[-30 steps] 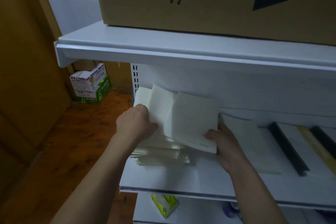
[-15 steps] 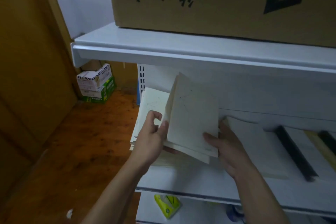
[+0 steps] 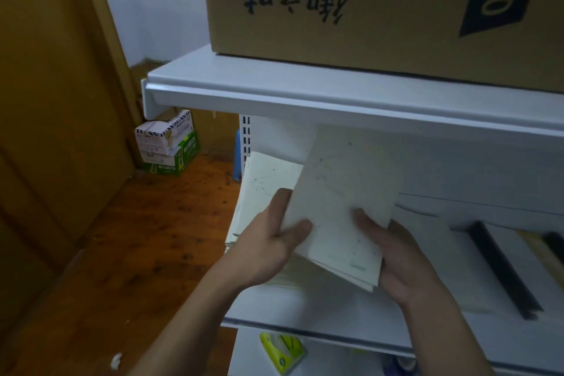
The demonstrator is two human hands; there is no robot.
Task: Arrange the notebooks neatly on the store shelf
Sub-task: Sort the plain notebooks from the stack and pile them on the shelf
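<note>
I hold a small bundle of pale cream notebooks (image 3: 345, 201) tilted up above the white middle shelf (image 3: 335, 323). My left hand (image 3: 271, 241) grips its left edge, thumb on the front cover. My right hand (image 3: 393, 256) holds the lower right corner, thumb lying on the cover. Behind and to the left, a stack of the same cream notebooks (image 3: 262, 189) lies on the shelf, partly hidden by my left hand. Another pale notebook (image 3: 439, 247) lies flat to the right of my hands.
A large cardboard box (image 3: 381, 9) sits on the upper shelf (image 3: 305, 98). Dark-spined notebooks (image 3: 503, 268) lie at the right of the middle shelf. A yellow-green pack (image 3: 282, 351) sits on the lower shelf. Small cartons (image 3: 168, 143) stand on the wooden floor by the door.
The bundle went from lying on the stack to being lifted and tilted upright in both hands. My left hand moved from the stack's top to the bundle's left edge.
</note>
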